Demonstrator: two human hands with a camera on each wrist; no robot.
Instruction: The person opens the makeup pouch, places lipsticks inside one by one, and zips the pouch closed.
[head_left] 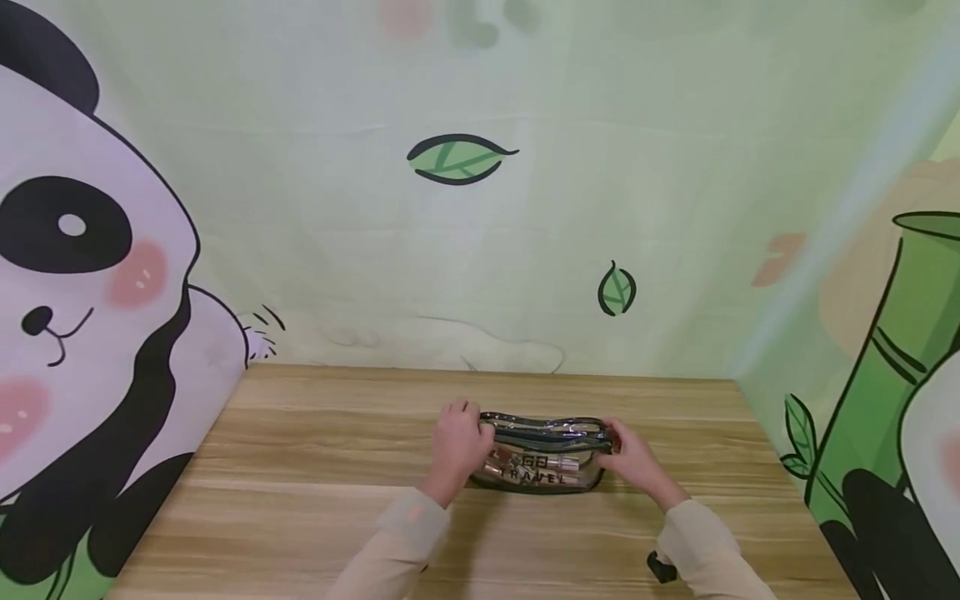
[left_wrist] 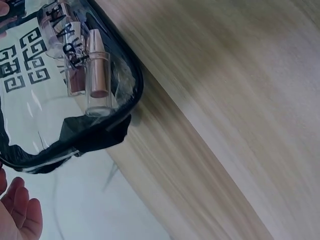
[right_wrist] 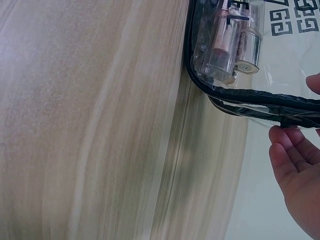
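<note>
A clear plastic toiletry bag with black trim and black "TRAVEL" lettering stands on the wooden table. My left hand holds its upper left corner; in the left wrist view that hand's fingers show just by the black edge. At the other end my right hand pinches the upper right corner, and the right wrist view has its fingertips against the edge, thumb on the near face. Through the plastic show several lipstick-like tubes, some with clear caps. The bag's top edges stand slightly apart at the middle.
The wood-grain table meets a pale green backdrop printed with a panda, leaves and bamboo. A small black object is by the right sleeve, at the table's near side.
</note>
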